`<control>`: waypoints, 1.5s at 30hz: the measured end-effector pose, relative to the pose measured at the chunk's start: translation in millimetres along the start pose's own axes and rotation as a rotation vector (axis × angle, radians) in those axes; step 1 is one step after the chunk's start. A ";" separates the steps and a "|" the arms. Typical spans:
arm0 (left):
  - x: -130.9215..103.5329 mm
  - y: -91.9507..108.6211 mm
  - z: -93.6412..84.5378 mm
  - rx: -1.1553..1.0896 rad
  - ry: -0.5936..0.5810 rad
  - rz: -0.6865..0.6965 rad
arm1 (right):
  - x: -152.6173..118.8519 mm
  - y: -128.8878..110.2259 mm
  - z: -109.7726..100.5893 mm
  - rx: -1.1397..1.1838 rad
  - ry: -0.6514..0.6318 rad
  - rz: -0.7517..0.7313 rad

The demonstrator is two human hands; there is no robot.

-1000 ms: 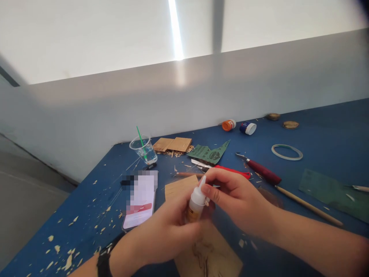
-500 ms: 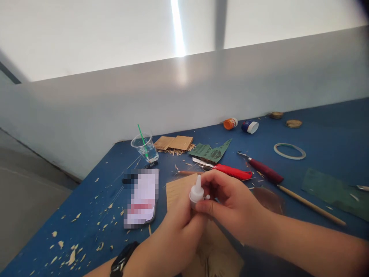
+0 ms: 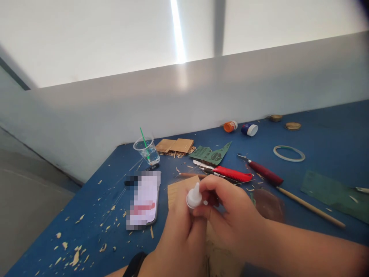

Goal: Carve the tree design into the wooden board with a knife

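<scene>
A small white bottle (image 3: 194, 197) with a pointed nozzle stands up between my hands at the centre of the view. My left hand (image 3: 181, 231) is wrapped round its body, most of which is hidden. The fingers of my right hand (image 3: 227, 207) are bent against the bottle's right side, thumb and forefinger close to the nozzle's base, beside a little white knob. A light wooden board (image 3: 178, 189) lies just behind my left hand. The red-handled knife (image 3: 233, 173) rests beyond my right hand.
On the blue table (image 3: 95, 204) are a phone (image 3: 144, 198), a plastic cup (image 3: 150, 152) with a green straw, green sandpaper (image 3: 211, 154), a dark red-handled tool (image 3: 266, 172), a wooden stick (image 3: 311, 206), a tape ring (image 3: 288, 153), two small jars near the wall, and scattered wood shavings.
The bottle has moved slightly left and down, its nozzle tipped more toward me. Both hands have shifted a little with it, and the view has tilted slightly.
</scene>
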State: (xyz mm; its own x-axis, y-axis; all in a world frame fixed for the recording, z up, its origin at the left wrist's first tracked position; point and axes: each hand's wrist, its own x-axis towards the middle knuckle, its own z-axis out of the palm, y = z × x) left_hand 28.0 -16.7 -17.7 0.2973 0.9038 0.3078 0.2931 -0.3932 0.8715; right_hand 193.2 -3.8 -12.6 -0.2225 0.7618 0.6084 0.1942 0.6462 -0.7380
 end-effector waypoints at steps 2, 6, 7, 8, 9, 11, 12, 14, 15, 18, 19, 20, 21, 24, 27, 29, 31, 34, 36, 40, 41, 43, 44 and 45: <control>-0.2 2.0 0.7 0.011 -0.003 -0.004 | 1.1 0.0 -0.3 0.000 0.000 -0.021; 1.9 2.2 0.5 -0.053 -0.017 -0.040 | 5.8 -1.8 -7.1 0.046 -0.038 0.035; 3.0 1.6 -0.4 -0.106 -0.039 -0.070 | 7.4 -1.6 -10.4 0.070 -0.059 0.060; 4.4 1.2 -1.9 -0.174 -0.078 -0.117 | 9.2 -0.9 -14.2 0.103 -0.084 0.075; 6.0 1.2 -3.9 -0.259 -0.127 -0.183 | 11.0 0.5 -18.4 0.142 -0.109 0.077; 9.9 3.1 -9.1 -0.456 -0.225 -0.341 | 14.6 4.8 -27.1 0.217 -0.149 0.042; 12.0 5.3 -12.0 -0.553 -0.266 -0.415 | 16.4 7.2 -31.3 0.221 -0.165 0.009; 16.4 11.5 -17.5 -0.731 -0.343 -0.528 | 19.8 11.6 -38.3 0.128 -0.186 -0.099; 18.3 14.8 -19.9 -0.803 -0.375 -0.573 | 21.3 13.3 -41.0 0.053 -0.190 -0.167; 21.6 22.3 -25.8 -0.941 -0.455 -0.650 | 24.7 16.6 -45.2 -0.109 -0.194 -0.348; 21.9 23.7 -27.6 -0.966 -0.500 -0.672 | 25.5 17.3 -45.6 -0.119 -0.186 -0.375; 22.1 24.7 -29.5 -0.983 -0.557 -0.700 | 26.1 17.9 -45.7 -0.122 -0.179 -0.382; 22.3 25.3 -31.4 -1.002 -0.614 -0.727 | 26.6 18.3 -45.5 -0.118 -0.171 -0.379; 23.5 27.0 -36.5 -1.049 -0.693 -0.788 | 27.6 18.9 -44.5 -0.079 -0.160 -0.330; 24.4 28.3 -38.8 -1.077 -0.705 -0.806 | 27.5 18.2 -43.7 -0.038 -0.167 -0.288; 23.6 27.7 -37.8 -1.074 -0.722 -0.822 | 26.7 16.9 -43.8 -0.016 -0.171 -0.266; 21.8 24.9 -34.5 -1.034 -0.692 -0.773 | 25.9 13.9 -44.6 0.001 -0.169 -0.227; 20.0 17.7 -27.3 -0.802 -0.498 -0.551 | 26.9 5.6 -45.3 0.073 -0.177 -0.034; 20.8 12.9 -23.2 -0.585 -0.373 -0.376 | 31.3 -1.9 -43.8 0.110 -0.228 0.114; 26.6 6.7 -18.3 -0.382 -0.309 -0.192 | 53.4 -16.9 -32.0 -0.194 -0.295 0.220; 28.2 5.5 -17.5 -0.374 -0.289 -0.188 | 60.8 -20.4 -27.4 -0.307 -0.308 0.229; 30.8 3.3 -16.2 -0.371 -0.226 -0.192 | 75.8 -27.4 -17.3 -0.525 -0.398 0.262; 31.7 2.1 -15.7 -0.366 -0.180 -0.195 | 82.5 -30.9 -12.2 -0.578 -0.426 0.270; 32.3 0.8 -15.3 -0.361 -0.131 -0.197 | 88.5 -34.3 -7.4 -0.618 -0.450 0.266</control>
State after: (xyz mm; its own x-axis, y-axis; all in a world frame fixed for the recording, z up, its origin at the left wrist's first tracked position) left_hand 23.9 14.7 -1.2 0.3869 0.9175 0.0916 0.0255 -0.1100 0.9936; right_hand 173.9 41.8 68.7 -0.4318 0.8872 0.1622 0.7584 0.4545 -0.4671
